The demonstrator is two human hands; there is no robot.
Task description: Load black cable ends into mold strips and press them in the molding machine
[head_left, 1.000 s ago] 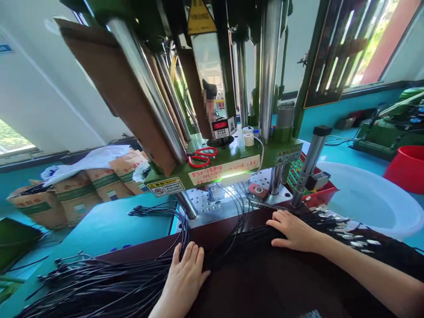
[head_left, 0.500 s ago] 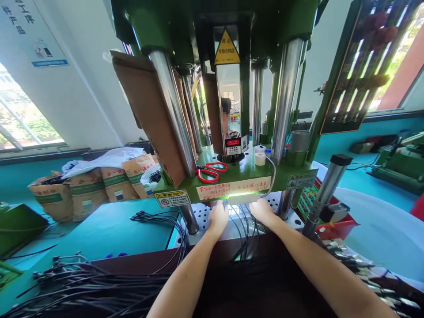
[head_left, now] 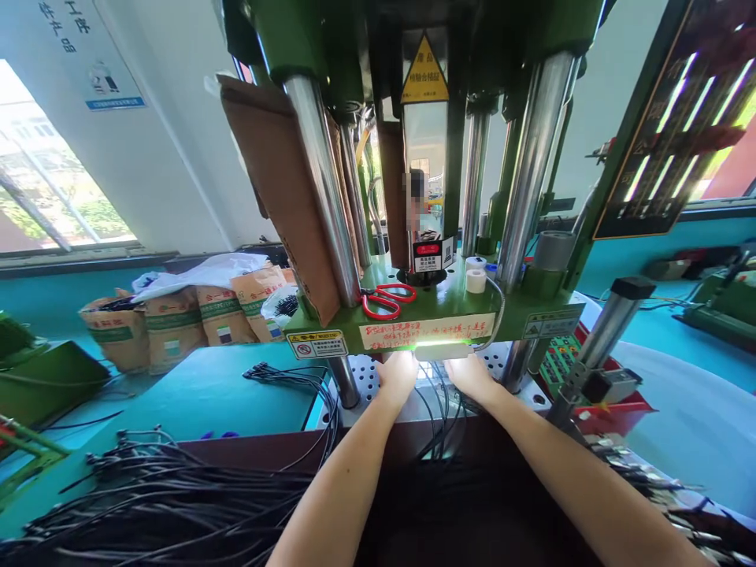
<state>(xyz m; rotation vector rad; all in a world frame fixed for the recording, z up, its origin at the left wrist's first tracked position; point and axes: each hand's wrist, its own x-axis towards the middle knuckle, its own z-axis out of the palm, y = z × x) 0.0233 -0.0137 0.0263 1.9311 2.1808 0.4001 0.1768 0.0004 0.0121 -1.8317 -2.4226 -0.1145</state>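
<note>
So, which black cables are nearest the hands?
The cables running under the green press, between left hand and right hand; not the big pile lower left.

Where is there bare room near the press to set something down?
The teal tabletop is bare between the paper sacks and the cable pile. It is crowded at the perforated plate, where cables run between the left hand and right hand.

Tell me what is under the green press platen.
Both hands reach under it: left hand, right hand, over black cables on a perforated metal bed. The fingertips and whatever they touch are hidden.
</note>
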